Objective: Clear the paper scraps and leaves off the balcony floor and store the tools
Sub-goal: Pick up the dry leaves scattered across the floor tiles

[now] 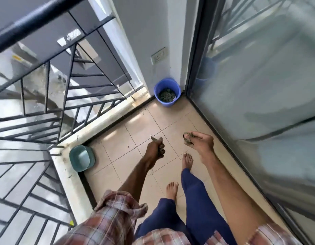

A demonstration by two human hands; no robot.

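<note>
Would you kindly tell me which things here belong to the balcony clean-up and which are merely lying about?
Job: left hand and right hand, each holding scraps; blue bucket with debris inside; specks on floor tiles.
Lying about: teal basin; wall socket; railing.

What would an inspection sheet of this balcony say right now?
Surface: tiled floor, a few dark specks on it.
Job's things: leaves in both hands; blue bucket in the corner, dark debris inside.
Clutter: teal basin by the kerb.
Hands: left hand grips leaves; right hand pinches leaves.
Cables: nothing seen.
Surroundings: railing, glass door, wall outlet.
</note>
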